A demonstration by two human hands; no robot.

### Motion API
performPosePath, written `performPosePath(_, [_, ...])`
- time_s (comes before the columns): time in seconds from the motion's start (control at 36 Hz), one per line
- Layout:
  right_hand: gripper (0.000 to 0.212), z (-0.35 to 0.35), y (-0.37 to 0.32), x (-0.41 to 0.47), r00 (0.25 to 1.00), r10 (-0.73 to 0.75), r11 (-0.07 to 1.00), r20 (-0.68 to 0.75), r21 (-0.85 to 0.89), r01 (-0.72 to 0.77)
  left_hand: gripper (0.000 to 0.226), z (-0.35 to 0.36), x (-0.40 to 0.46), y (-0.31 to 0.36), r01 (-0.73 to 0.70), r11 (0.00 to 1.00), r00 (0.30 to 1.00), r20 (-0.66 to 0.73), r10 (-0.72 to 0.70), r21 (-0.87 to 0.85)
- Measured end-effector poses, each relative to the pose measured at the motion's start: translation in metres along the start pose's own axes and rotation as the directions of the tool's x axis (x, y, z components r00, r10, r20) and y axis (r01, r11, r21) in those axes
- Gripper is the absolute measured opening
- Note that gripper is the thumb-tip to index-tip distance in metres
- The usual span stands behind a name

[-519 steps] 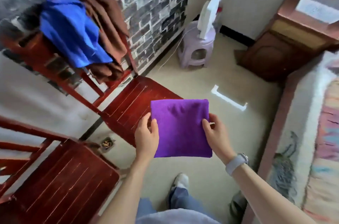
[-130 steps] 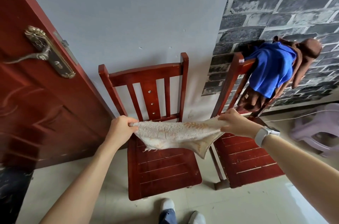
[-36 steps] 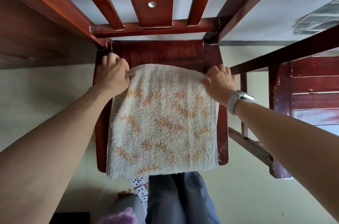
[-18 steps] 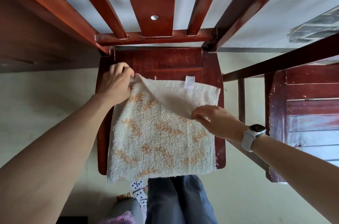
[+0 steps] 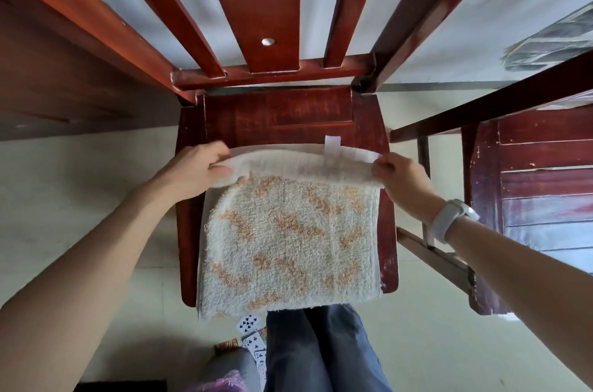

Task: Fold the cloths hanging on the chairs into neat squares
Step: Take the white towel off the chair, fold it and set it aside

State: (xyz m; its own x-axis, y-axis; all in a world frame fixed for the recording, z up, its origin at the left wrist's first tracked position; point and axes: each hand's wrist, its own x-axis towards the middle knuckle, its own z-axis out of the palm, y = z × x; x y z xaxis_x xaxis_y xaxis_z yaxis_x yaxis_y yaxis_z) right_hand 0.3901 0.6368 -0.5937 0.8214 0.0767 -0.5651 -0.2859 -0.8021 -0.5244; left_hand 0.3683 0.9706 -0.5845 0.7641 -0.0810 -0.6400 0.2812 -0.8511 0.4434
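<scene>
Head view: cream towel (image 5: pixel 288 240) with orange flecks lies on red wooden chair (image 5: pixel 282 112) seat. Left hand (image 5: pixel 195 170) and right hand (image 5: pixel 401 179) each pinch a far corner, top edge lifted and curling toward the person

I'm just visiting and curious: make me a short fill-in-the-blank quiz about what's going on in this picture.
1. The cream and orange towel lies on the seat of a wooden ____.
2. The left hand and right hand both pinch the towel's ____ edge.
3. A white watch sits on the ____ wrist.
4. On the floor below the seat lie playing ____.

Missing words: chair; far; right; cards
</scene>
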Motion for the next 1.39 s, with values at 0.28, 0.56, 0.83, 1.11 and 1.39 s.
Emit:
performPosePath(0.28, [0.022, 0.014, 0.004, 0.024, 0.994, -0.101, 0.947, -0.041, -0.310, 0.083, 0.021, 0.018, 0.011, -0.006, 0.017, 0.993, 0.980, -0.199, 0.007, 0.116])
performPosePath(0.56, [0.022, 0.021, 0.006, 0.018, 0.996, -0.091, 0.951, -0.014, -0.299, 0.082, 0.015, 0.039, 0.007, -0.017, 0.008, 0.994, 0.959, -0.284, 0.022, 0.106])
performPosePath(0.83, [0.019, 0.015, 0.009, 0.011, 0.998, -0.067, 0.982, 0.017, -0.173, 0.069, 0.018, 0.039, 0.005, -0.005, 0.039, 0.992, 0.974, -0.226, -0.011, 0.123])
performPosePath(1.11, [0.019, 0.013, 0.018, -0.007, 0.983, -0.149, 0.978, -0.108, -0.165, 0.130, 0.018, 0.053, -0.005, -0.004, -0.008, 0.976, 0.952, -0.298, 0.074, 0.217])
performPosePath(1.39, [0.018, -0.005, 0.015, -0.030, 0.968, -0.175, 0.978, -0.178, -0.140, 0.151, 0.016, 0.023, -0.045, -0.002, -0.101, 0.995, 0.929, -0.360, 0.086, -0.022])
